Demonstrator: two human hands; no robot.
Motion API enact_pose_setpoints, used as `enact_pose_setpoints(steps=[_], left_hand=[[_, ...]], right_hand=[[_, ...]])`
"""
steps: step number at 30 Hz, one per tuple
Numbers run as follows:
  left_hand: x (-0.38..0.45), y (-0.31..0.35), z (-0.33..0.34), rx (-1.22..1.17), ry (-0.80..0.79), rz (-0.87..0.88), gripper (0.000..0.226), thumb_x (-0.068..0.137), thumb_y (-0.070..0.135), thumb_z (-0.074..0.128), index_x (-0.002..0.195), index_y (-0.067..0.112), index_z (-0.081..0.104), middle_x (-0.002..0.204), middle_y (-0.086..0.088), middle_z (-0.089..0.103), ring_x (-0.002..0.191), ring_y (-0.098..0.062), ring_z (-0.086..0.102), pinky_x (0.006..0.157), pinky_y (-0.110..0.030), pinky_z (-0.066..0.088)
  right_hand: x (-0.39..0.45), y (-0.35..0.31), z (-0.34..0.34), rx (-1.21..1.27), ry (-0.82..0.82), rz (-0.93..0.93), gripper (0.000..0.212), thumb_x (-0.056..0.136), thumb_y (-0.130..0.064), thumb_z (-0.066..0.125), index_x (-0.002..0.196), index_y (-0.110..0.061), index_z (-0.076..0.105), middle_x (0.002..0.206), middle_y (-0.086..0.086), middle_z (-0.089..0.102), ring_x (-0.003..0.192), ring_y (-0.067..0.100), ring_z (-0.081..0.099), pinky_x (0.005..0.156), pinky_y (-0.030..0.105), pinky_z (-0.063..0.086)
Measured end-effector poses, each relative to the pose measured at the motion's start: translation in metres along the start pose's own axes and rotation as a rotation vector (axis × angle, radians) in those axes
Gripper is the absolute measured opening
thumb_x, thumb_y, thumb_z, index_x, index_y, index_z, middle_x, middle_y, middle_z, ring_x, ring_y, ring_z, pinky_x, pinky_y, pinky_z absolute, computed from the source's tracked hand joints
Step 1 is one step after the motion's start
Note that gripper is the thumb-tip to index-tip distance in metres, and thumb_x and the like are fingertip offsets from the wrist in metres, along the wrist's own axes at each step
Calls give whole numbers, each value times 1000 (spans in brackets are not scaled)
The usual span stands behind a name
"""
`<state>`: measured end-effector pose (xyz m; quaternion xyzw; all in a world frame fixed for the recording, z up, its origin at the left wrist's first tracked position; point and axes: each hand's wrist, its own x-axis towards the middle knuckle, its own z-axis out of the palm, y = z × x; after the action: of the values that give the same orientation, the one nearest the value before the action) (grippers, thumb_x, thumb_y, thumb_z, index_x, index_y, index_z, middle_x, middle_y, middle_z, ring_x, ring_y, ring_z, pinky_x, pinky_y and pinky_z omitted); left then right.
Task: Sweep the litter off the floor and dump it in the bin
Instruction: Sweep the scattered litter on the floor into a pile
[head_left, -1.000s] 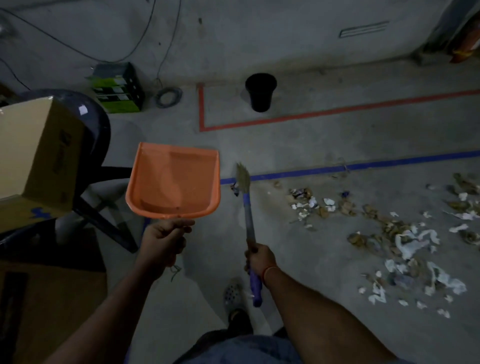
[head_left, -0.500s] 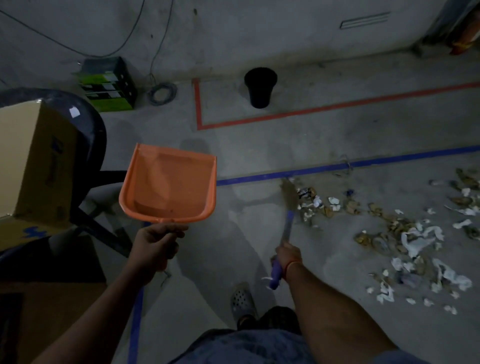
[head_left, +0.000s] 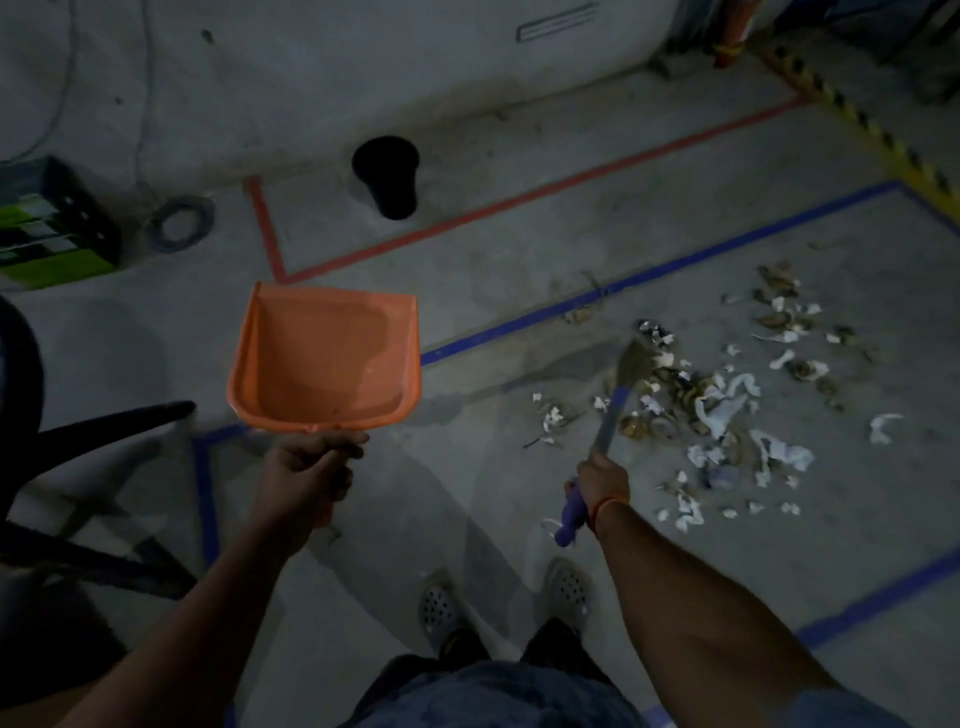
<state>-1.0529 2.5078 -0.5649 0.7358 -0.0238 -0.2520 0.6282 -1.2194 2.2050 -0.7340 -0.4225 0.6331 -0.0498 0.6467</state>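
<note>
The right hand (head_left: 602, 486) is wrapped around the purple handle of a short broom (head_left: 618, 395), whose bristle head sits at the near-left edge of the litter (head_left: 722, 410), a loose scatter of white paper scraps and brownish bits spread across the concrete floor (head_left: 519, 493) inside the blue tape line (head_left: 649, 278). The left hand (head_left: 306, 475) grips the handle of an orange dustpan (head_left: 324, 361), held up in the air with its tray open and seemingly bare, though the dim light makes small debris inside hard to rule out. The black bin (head_left: 387, 176) stands well apart from the pile, beyond the red tape line (head_left: 519, 200) and close to the wall. The sweeping looks barely begun, with the litter still wide and ungathered. The main risk from here is scattering: light paper scraps can flick away from a quick stroke, and the outliers to the far right could be missed in this gloom. With the dustpan off the floor, nothing yet catches what the broom pushes. Carrying a loaded pan all the way to the bin may also spill pieces if it tilts forward.
</note>
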Motion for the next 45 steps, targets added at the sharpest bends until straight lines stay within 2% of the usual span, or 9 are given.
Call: enact_pose_setpoints(steps=[4,7,15,19,25,28,31,34,45], left_hand=[[6,12,44,-6,-41,9,23,98,-11,43,97,-8,66,81,-4,67,43,-9,46,36,-12,29],[11,15,72,16,-71,23,25,98,-10,45,96,-3,69,84,-12,62,45,-11,47,39,-14,30],[3,10,130,68,-84,-11,23,98,-3,50,97,1,72,78,-17,56,44,-13,42,42,-14,24],[-5,6,154,65,-86,-30,24,97,-4,50,95,2,73,78,-18,56,46,-16,41,43,-15,24],[-13,5,180,42,-149,-21,30,97,-8,47,98,4,74,87,-12,64,50,-17,45,43,-22,22],[-18,7,192,20,-160,7,29,97,-11,44,99,-2,71,87,-14,63,49,-16,46,39,-19,28],[-26,6,201,4,-189,48,30,96,-14,43,98,-4,71,86,-15,64,51,-17,48,43,-22,34],[-32,5,205,-7,-214,63,30,95,-16,42,97,-5,71,83,-13,66,51,-17,48,44,-23,36],[-68,-10,210,58,-420,80,24,95,-9,51,98,0,73,83,-11,67,53,-17,50,43,-24,38]], right_hand=[[-13,13,-42,-93,-89,-40,35,91,4,49,116,-12,67,68,17,57,52,25,53,49,29,48],[-25,25,-71,-177,-194,-55,32,93,2,51,121,-9,63,65,17,55,48,23,52,44,28,47],[-42,59,-144,-236,-345,62,18,96,-5,55,107,-7,69,55,15,53,42,21,48,41,26,40],[-23,75,-173,-312,-301,110,14,96,-8,56,96,-11,69,51,12,56,41,22,51,45,29,42],[17,60,-202,-305,-172,85,19,90,-2,56,102,-8,70,54,14,60,44,25,56,47,31,46],[30,39,-211,-300,-143,29,23,86,2,57,103,-7,69,60,17,61,47,28,58,51,35,49],[30,25,-218,-259,-115,-19,25,86,4,56,104,-7,69,66,19,61,48,28,58,50,34,50],[19,25,-229,-205,-92,-68,33,89,3,54,112,-16,66,66,17,62,48,27,58,48,32,49],[-73,105,-284,-49,-26,-105,26,93,-3,55,115,-12,65,63,17,58,52,26,56,52,33,47]])
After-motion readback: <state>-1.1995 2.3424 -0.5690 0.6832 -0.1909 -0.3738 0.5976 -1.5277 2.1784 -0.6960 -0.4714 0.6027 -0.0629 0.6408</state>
